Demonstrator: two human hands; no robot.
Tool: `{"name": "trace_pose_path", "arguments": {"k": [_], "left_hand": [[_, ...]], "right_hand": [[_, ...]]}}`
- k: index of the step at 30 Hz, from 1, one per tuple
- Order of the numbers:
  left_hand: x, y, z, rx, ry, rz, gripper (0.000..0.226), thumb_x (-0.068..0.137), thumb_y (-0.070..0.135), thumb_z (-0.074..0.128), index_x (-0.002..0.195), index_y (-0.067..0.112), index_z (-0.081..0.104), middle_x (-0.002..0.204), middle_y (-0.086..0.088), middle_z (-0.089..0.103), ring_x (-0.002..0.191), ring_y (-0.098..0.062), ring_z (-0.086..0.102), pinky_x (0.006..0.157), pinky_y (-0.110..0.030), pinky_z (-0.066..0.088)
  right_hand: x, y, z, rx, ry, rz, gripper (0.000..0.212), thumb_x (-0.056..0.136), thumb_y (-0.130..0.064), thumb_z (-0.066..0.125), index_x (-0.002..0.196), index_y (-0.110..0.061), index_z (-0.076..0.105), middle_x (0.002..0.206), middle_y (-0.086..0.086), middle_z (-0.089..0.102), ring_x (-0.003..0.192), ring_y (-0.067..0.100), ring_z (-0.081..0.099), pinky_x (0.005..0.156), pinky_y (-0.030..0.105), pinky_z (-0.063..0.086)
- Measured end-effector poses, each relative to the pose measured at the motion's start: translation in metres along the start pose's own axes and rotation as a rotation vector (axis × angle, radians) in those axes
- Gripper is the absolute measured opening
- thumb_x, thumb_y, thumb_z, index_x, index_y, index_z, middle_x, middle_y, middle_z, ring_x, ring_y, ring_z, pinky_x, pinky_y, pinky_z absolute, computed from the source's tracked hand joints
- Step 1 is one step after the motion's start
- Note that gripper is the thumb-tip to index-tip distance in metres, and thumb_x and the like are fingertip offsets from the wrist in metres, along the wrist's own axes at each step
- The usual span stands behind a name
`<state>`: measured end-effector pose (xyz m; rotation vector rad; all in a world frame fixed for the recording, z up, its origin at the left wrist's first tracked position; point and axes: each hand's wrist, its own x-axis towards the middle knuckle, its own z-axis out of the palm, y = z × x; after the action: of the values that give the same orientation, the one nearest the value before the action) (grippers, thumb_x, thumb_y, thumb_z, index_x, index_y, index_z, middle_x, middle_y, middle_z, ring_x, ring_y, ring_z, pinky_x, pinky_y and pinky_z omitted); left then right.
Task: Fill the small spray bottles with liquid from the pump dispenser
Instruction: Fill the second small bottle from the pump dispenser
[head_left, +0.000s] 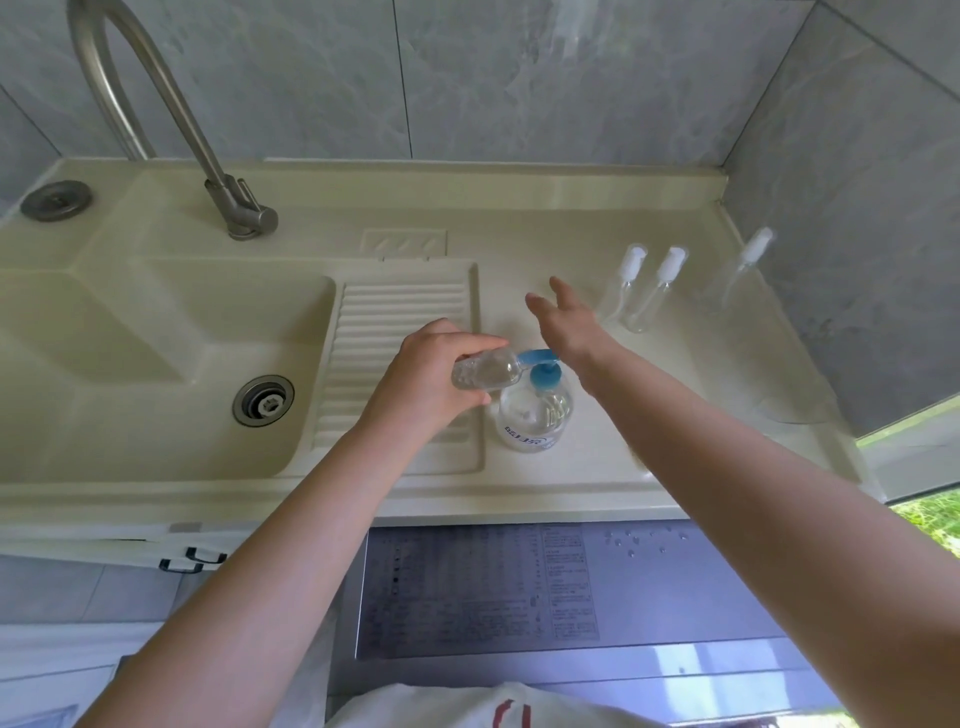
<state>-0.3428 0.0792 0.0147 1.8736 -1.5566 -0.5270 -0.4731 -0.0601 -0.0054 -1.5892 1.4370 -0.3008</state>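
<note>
Gripping small bottle (485, 370): left hand (434, 374) fingers | right hand (566, 325) fingers spread | dispenser (535, 410) label unreadable

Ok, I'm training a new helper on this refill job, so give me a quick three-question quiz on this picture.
1. True or false: the left hand holds a small clear bottle tilted with its mouth at the blue spout of the pump dispenser.
2. How many capped spray bottles stand on the counter at the right?
A) one B) three C) five
3. Fill in: the right hand presses the pump head with the heel of the palm, its fingers ____.

Key: 1 true; 2 B (a pair together, one nearer the wall); 3 straight.
</note>
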Motion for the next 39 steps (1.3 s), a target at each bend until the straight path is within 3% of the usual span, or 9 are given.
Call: {"name": "trace_pose_path", "arguments": {"k": [5, 11, 18, 23, 26, 31, 34, 39], "left_hand": [[0.001, -0.001, 0.001, 0.016, -0.015, -0.007, 0.066, 0.064, 0.009, 0.089, 0.121, 0.035, 0.068, 0.099, 0.007, 0.057, 0.096, -0.013, 0.059, 0.092, -0.023, 0.046], [0.0, 0.0, 0.0, -0.006, -0.006, -0.012, 0.066, 0.064, 0.011, 0.089, 0.121, 0.035, 0.068, 0.098, 0.005, 0.058, 0.094, -0.012, 0.059, 0.091, -0.023, 0.047], [-0.002, -0.002, 0.0, -0.011, -0.026, -0.016, 0.068, 0.064, 0.012, 0.089, 0.122, 0.038, 0.067, 0.099, 0.006, 0.058, 0.094, -0.009, 0.059, 0.09, -0.019, 0.045], [0.0, -0.003, 0.0, -0.014, -0.043, -0.023, 0.068, 0.064, 0.011, 0.09, 0.122, 0.038, 0.067, 0.099, 0.008, 0.057, 0.094, -0.006, 0.059, 0.085, -0.009, 0.04], [0.0, -0.002, -0.001, -0.007, -0.023, -0.014, 0.067, 0.063, 0.011, 0.09, 0.121, 0.036, 0.068, 0.099, 0.005, 0.058, 0.093, -0.01, 0.06, 0.088, -0.016, 0.045], [0.0, -0.004, 0.0, 0.004, -0.024, -0.009, 0.067, 0.063, 0.011, 0.09, 0.122, 0.036, 0.067, 0.098, 0.004, 0.058, 0.092, -0.01, 0.059, 0.084, -0.01, 0.041], [-0.001, -0.003, 0.002, 0.019, -0.028, -0.001, 0.067, 0.063, 0.011, 0.09, 0.122, 0.035, 0.068, 0.098, 0.002, 0.059, 0.093, -0.013, 0.059, 0.088, -0.02, 0.044], [-0.001, -0.003, 0.002, 0.022, -0.021, 0.004, 0.067, 0.064, 0.012, 0.09, 0.122, 0.036, 0.067, 0.098, 0.002, 0.059, 0.092, -0.012, 0.058, 0.087, -0.018, 0.043]], "right_hand": [[-0.002, 0.003, 0.012, -0.194, 0.11, -0.008, 0.055, 0.105, -0.038, 0.029, 0.158, -0.03, 0.02, 0.164, 0.006, 0.024, 0.153, 0.026, 0.01, 0.121, 0.054, 0.008], [0.001, -0.003, -0.002, -0.102, 0.034, 0.017, 0.06, 0.104, -0.049, 0.032, 0.159, -0.032, 0.016, 0.167, 0.006, 0.014, 0.154, 0.026, -0.004, 0.122, 0.056, 0.001], [0.0, 0.004, 0.007, -0.243, 0.176, -0.072, 0.056, 0.105, -0.041, 0.028, 0.159, -0.03, 0.016, 0.164, 0.008, 0.019, 0.154, 0.031, -0.002, 0.122, 0.054, 0.002], [-0.002, 0.006, 0.005, -0.285, 0.265, -0.135, 0.058, 0.105, -0.041, 0.028, 0.16, -0.029, 0.013, 0.165, 0.01, 0.016, 0.153, 0.031, -0.004, 0.122, 0.054, -0.002], [0.0, -0.003, 0.0, -0.262, 0.233, -0.124, 0.059, 0.105, -0.045, 0.03, 0.16, -0.03, 0.014, 0.165, 0.009, 0.013, 0.153, 0.031, -0.006, 0.121, 0.055, -0.003], [-0.001, 0.0, 0.003, -0.26, 0.196, -0.116, 0.056, 0.106, -0.041, 0.03, 0.159, -0.029, 0.016, 0.164, 0.009, 0.017, 0.153, 0.032, -0.005, 0.121, 0.056, -0.002], [-0.005, 0.006, 0.007, -0.244, 0.25, -0.118, 0.054, 0.106, -0.034, 0.029, 0.159, -0.027, 0.019, 0.163, 0.007, 0.022, 0.153, 0.032, 0.0, 0.121, 0.056, 0.0], [-0.005, 0.003, 0.002, -0.287, 0.309, -0.22, 0.055, 0.106, -0.035, 0.032, 0.159, -0.028, 0.018, 0.166, 0.009, 0.012, 0.154, 0.033, -0.007, 0.121, 0.055, -0.005]]}}
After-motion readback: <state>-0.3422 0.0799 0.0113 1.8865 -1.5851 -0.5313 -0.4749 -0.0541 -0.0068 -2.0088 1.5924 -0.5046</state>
